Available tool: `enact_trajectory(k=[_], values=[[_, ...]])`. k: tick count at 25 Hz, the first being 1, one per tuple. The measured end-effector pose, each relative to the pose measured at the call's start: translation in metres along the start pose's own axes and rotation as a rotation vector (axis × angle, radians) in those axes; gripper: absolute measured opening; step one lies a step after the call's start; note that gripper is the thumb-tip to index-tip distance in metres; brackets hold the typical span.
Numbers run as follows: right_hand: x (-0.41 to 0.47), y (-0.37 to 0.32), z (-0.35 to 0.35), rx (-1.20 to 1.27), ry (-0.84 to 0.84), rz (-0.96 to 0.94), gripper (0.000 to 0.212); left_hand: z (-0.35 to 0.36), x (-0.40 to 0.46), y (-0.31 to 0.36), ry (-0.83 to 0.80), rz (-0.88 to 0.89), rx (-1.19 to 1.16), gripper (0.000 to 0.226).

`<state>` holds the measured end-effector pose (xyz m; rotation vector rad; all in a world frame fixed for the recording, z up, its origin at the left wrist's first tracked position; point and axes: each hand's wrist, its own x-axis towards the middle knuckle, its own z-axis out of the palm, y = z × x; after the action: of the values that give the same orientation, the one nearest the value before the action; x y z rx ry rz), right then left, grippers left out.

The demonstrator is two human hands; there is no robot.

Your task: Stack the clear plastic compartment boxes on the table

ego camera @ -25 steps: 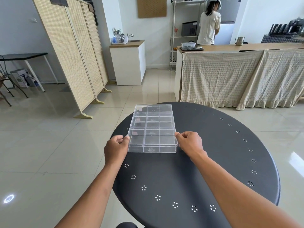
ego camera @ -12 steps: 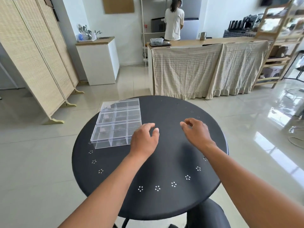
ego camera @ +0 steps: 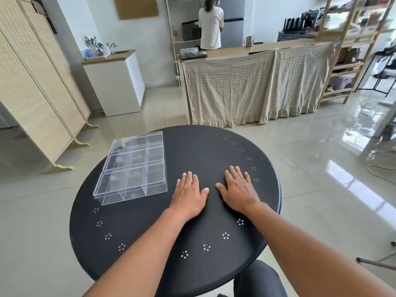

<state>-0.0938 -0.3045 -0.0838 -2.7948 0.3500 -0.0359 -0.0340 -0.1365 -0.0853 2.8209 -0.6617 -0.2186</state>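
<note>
Clear plastic compartment boxes lie in a row on the left side of the round black table. The nearest box sits at the front, a second box lies behind it and a third box is at the back. They touch edge to edge; whether any lies on another I cannot tell. My left hand lies flat, palm down, on the table just right of the nearest box, not touching it. My right hand lies flat beside it, fingers spread. Both hands hold nothing.
A woven folding screen stands at the left, a white cabinet behind it. A cloth-draped counter stands beyond the table, with a person behind it. Wooden shelves and floor cables are at the right.
My hands let go of the nearest box, moved right and now rest flat on the table. The view has turned right, so the boxes appear farther left.
</note>
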Motion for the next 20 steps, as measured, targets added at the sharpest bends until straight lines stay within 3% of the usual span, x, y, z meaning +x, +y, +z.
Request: enact_trajectory(k=[14, 20], values=[[0.013, 0.006, 0.008, -0.081, -0.037, -0.022, 0.075, 0.009, 0.015, -0.005, 0.071, 0.036, 0.069, 0.076], [0.016, 0.006, 0.002, 0.006, -0.032, -0.010, 0.071, 0.010, 0.015, -0.005, 0.105, 0.030, 0.038, 0.076]])
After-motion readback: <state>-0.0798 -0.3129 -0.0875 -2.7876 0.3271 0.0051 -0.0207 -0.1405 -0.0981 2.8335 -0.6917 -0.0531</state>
